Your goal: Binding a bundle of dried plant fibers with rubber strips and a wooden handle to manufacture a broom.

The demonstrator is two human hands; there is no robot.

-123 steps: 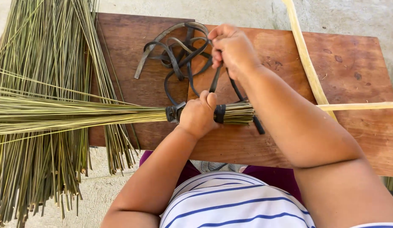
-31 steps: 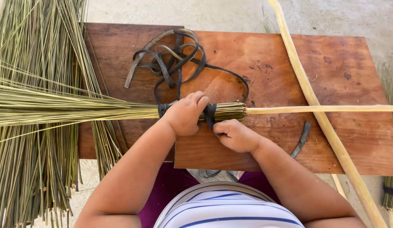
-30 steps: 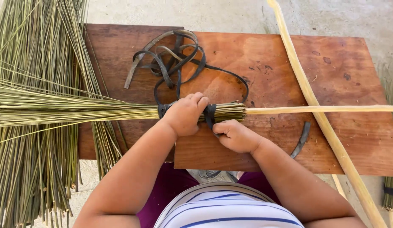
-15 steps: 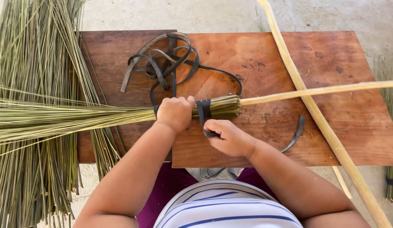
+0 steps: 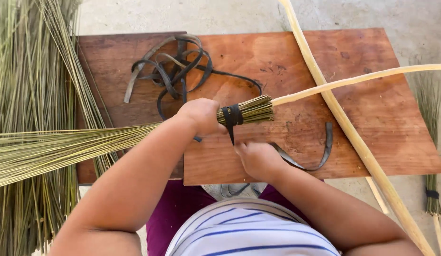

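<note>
1. A reddish-brown wooden board lies flat on pale concrete floor.
2. A loose heap of green-yellow dried stalks lies left.
3. A long pale bare stick crosses the board diagonally.
4. A small finished broom lies far right.

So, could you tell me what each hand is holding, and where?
The left hand grips the broom bundle beside its binding; the right hand pulls the dark strap below the binding.
</note>
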